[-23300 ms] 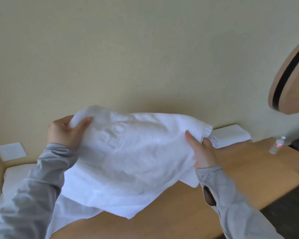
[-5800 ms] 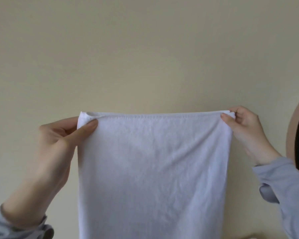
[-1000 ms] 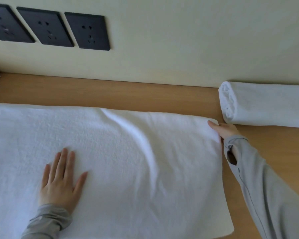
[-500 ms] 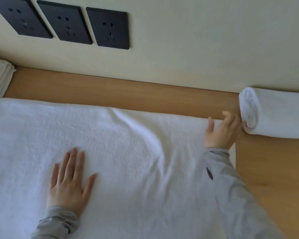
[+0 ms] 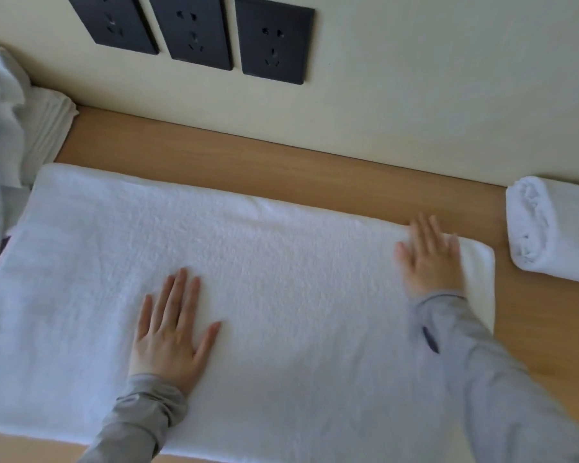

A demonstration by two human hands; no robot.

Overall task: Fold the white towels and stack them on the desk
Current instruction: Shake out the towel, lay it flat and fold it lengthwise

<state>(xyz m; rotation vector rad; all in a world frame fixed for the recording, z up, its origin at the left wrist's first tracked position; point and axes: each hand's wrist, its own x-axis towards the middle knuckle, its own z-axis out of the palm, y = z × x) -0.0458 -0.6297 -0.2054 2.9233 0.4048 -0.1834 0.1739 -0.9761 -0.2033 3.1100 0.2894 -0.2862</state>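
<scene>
A large white towel [image 5: 281, 279] lies spread flat across the wooden desk [image 5: 281, 168], folded over on itself. My left hand [image 5: 173, 332] rests palm down on its middle left, fingers spread. My right hand [image 5: 430, 259] lies flat and open near the towel's far right corner, slightly blurred. A folded white towel [image 5: 555, 235] sits on the desk at the right edge, apart from the spread one.
Three black wall sockets [image 5: 198, 31] are set in the cream wall behind the desk. A heap of loose white towels [image 5: 10, 128] lies at the far left. Bare wood shows along the wall and to the right of the spread towel.
My right hand has moved from the towel's right corner edge onto its surface and now lies flat. The crease in the middle of the towel is gone. My left hand stays in place.
</scene>
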